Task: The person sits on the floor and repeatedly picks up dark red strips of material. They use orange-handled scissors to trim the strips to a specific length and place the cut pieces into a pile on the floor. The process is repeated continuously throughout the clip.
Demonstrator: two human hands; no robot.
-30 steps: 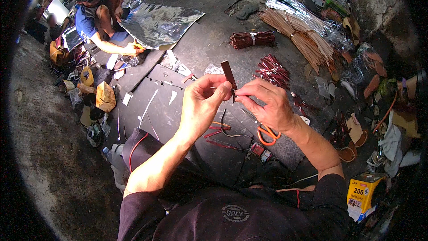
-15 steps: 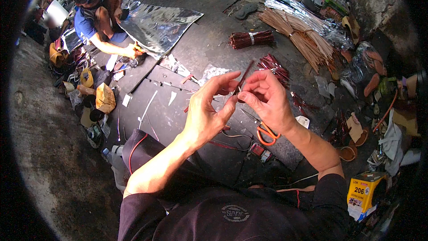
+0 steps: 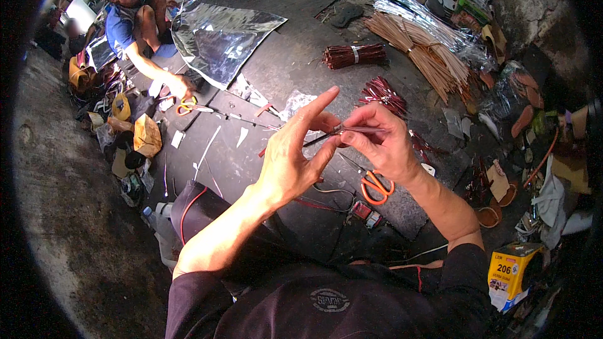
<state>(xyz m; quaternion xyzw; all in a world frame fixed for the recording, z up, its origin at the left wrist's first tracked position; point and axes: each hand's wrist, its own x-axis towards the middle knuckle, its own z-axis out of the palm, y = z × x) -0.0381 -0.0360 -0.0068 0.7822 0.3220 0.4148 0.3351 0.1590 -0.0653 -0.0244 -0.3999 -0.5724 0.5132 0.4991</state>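
Note:
My left hand [image 3: 290,154] and my right hand [image 3: 383,144] meet before me above the dark work surface. A thin dark red strip [image 3: 365,129] lies almost level between them, pinched by both hands. The left index finger stretches up, while its thumb and other fingers close on the strip's darker end. My right thumb and fingers hold it near the middle; the exact contact is partly hidden. Just below the right hand lie scissors [image 3: 377,188] with orange handles. Beyond the hands are a loose heap of dark red strips [image 3: 384,95] and a tied bundle of similar strips [image 3: 355,55].
A co-worker [image 3: 122,28] at the far left has a hand by yellow-handled scissors [image 3: 186,107], next to a shiny silver sheet [image 3: 223,37]. Long tan strips [image 3: 418,50] lie at the far right. A yellow can [image 3: 516,273] stands at the near right; scraps line both sides.
The strip has turned from pointing upward to nearly level, and my left index finger has straightened. The co-worker's hand and scissors have moved away from the silver sheet, toward me.

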